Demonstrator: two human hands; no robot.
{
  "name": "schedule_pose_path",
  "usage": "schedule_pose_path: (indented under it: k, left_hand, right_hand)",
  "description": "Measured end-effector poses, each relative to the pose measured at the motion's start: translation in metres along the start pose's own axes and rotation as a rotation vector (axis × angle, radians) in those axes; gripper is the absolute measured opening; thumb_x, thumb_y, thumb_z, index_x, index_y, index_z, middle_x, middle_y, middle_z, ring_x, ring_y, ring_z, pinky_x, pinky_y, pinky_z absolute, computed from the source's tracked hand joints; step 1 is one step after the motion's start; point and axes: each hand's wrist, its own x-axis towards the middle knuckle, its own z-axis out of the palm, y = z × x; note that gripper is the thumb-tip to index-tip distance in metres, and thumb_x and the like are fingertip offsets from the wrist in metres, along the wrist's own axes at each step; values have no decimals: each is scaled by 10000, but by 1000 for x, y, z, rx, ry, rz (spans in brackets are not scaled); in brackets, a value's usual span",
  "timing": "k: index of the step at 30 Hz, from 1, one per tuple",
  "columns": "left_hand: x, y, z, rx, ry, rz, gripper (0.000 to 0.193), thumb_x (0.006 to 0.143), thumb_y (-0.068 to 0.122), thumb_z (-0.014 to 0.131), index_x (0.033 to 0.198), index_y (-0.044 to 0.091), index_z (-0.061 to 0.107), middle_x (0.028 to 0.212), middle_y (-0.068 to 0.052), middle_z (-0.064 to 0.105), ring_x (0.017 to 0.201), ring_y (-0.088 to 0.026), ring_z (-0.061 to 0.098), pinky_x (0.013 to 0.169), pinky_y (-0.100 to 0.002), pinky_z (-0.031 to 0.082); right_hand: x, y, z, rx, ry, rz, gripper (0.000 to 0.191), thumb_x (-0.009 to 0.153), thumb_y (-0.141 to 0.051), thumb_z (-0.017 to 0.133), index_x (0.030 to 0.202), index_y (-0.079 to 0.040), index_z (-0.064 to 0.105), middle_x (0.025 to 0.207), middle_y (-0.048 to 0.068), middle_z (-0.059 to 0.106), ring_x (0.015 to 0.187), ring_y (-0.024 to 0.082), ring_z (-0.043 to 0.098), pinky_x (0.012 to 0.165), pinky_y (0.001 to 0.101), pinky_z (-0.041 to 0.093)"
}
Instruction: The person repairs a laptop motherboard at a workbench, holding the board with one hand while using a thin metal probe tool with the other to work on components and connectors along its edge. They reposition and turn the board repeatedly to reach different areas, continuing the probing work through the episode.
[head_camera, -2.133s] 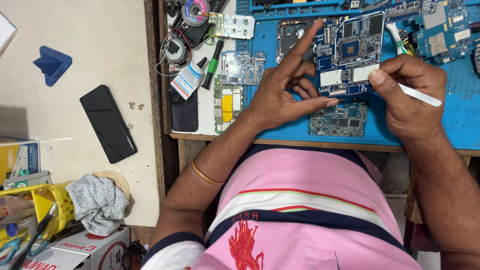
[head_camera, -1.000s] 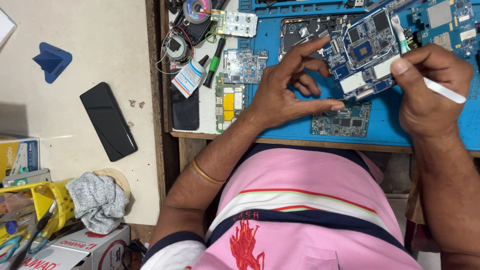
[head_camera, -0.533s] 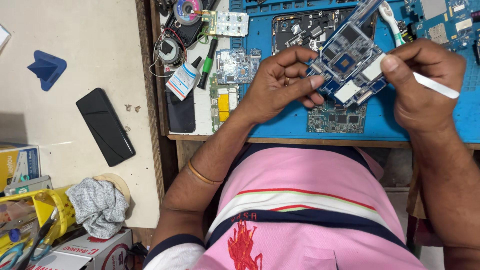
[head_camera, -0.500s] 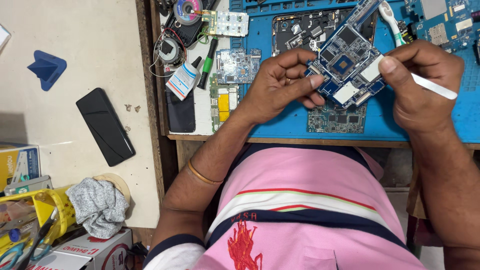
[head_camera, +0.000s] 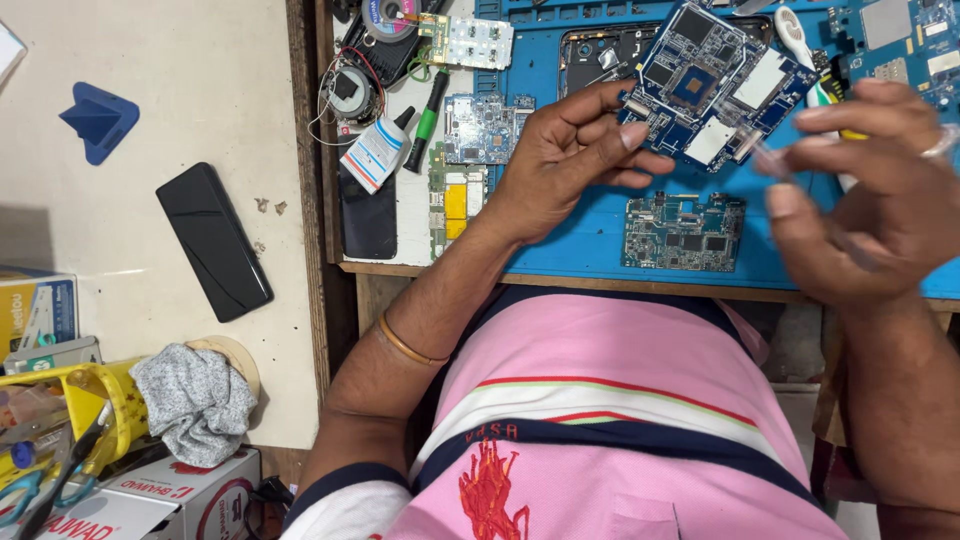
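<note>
— What is the left hand (head_camera: 560, 165) doing?
— Its fingers (head_camera: 625, 135) are clamping the lower left edge of a blue board (head_camera: 715, 85), holding it tilted above the blue mat (head_camera: 590, 230) on the table (head_camera: 330, 265).
— And the right hand (head_camera: 870, 190)?
— It is hovering just right of the board, blurred. Its fingers are curling loosely, partly apart; a thin pale tool (head_camera: 765, 155) seems to be sitting between them, but I cannot tell how firmly.
— What is lying nearby?
— A second board (head_camera: 683, 232) is lying flat on the mat below the held one. A glue bottle (head_camera: 375, 152) and a green pen (head_camera: 430, 118) are lying left of the mat, and a black phone (head_camera: 214, 240) is lying well apart on the pale surface.
</note>
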Motion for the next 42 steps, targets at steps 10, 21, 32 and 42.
schedule_pose_path:
  k: [10,21,32,42]
  left_hand:
    - [-3,2,0,47,0,20,488,1121,187,609,1534,-23,455,1217,-170,727,1093,-263,778,914,-339,681]
    - [-5,1,-1,29,-6,40,505,1118,177,611,1546,-14,426,1198,-174,731,1080,-265,777,923,-344,681]
    - [-3,7,3,-8,13,63,532,1107,138,630,1557,-31,400,1121,-168,734,1122,-286,769,940,-343,680]
    - [-5,8,3,1,1,76,530,1114,121,626,1572,-17,398,1176,-168,722,1099,-250,754,956,-323,663]
  right_hand:
    - [3,3,2,-61,-154,43,109,872,-112,854,913,-68,762,980,69,770,1258,280,701,1227,453,354]
    - [1,5,3,-79,-158,16,105,856,-112,872,896,-78,781,938,56,764,1284,262,643,1238,468,377]
    - [10,-13,12,-157,-90,-67,99,844,-110,845,887,-74,763,945,64,780,1246,311,631,1195,543,367]
    - [11,-14,17,-151,-74,-83,96,842,-98,840,878,-78,754,944,62,778,1188,306,667,1177,522,400]
